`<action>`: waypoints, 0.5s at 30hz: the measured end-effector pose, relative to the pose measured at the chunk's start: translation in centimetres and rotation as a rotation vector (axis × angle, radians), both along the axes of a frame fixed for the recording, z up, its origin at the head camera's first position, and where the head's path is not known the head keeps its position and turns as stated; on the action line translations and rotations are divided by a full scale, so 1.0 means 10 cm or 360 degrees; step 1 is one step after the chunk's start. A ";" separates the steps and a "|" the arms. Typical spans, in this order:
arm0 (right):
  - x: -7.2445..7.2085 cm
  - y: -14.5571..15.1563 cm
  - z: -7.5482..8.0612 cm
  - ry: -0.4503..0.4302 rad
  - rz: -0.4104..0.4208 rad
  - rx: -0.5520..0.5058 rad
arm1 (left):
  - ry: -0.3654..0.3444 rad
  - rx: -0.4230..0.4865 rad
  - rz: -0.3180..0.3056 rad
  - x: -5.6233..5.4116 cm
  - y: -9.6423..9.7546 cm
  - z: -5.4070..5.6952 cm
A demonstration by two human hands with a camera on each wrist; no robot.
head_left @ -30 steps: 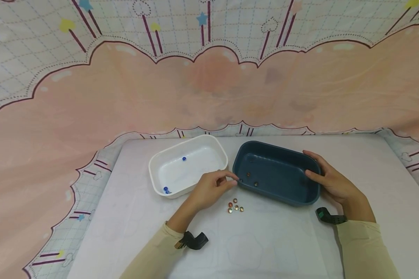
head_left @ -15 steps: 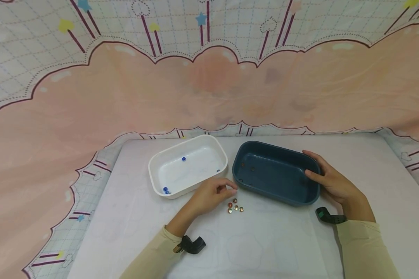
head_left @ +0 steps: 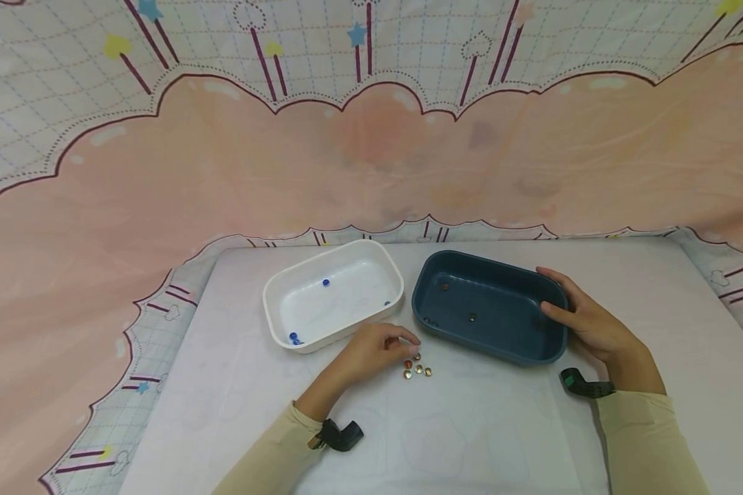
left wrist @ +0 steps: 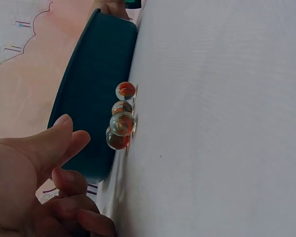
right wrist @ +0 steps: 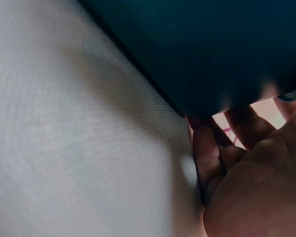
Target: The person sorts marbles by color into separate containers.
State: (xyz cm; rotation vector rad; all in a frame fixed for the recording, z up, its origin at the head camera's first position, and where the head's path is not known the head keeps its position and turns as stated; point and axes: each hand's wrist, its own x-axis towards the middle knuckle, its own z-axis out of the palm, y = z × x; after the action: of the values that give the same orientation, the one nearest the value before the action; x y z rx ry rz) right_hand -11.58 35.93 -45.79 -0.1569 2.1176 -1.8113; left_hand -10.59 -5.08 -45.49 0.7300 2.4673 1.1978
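Observation:
My left hand (head_left: 374,350) hovers at a small group of glass marbles (head_left: 419,368) on the table, fingers loosely bent. In the left wrist view the hand (left wrist: 44,173) holds nothing, and the orange-streaked marbles (left wrist: 122,123) stand just beyond the fingertips. My right hand (head_left: 594,326) grips the right end of a dark blue rectangular tub (head_left: 501,350), thumb over the rim. Fingers of that hand (right wrist: 256,163) lie against the tub's outer wall in the right wrist view. Inside the tub are a brownish marble (head_left: 445,287), another marble (head_left: 472,317) and some faint ones near the front left corner.
A white rectangular tub (head_left: 272,313) stands left of the blue one, with several blue marbles (head_left: 294,336) inside. Both rest on a white-covered table (head_left: 470,440). A patterned pink cloth (head_left: 347,165) hangs behind.
My left hand has come back from the blue tub's near left rim to the loose marbles. Marbles inside the blue tub have rolled about. The right hand keeps its grip.

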 end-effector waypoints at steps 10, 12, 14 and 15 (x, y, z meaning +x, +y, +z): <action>0.00 -0.01 0.01 -0.0006 0.0006 -0.0010 | 0.0024 -0.0088 -0.0014 -0.01 0.04 -0.07; 0.00 0.00 0.01 -0.0007 0.0007 -0.0015 | 0.0033 -0.0101 -0.0019 0.00 0.05 -0.07; 0.00 -0.01 0.01 -0.0009 0.0005 -0.0012 | 0.0051 -0.0119 -0.0023 0.01 0.06 -0.07; 0.00 -0.01 0.01 -0.0010 0.0003 -0.0009 | 0.0066 -0.0129 -0.0026 0.01 0.06 -0.07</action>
State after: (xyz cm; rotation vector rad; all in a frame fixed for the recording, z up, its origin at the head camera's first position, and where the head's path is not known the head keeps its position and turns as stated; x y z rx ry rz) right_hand -11.56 35.87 -45.64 -0.1542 2.1072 -1.8148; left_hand -10.50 -4.47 -46.21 0.7581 2.5226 1.0802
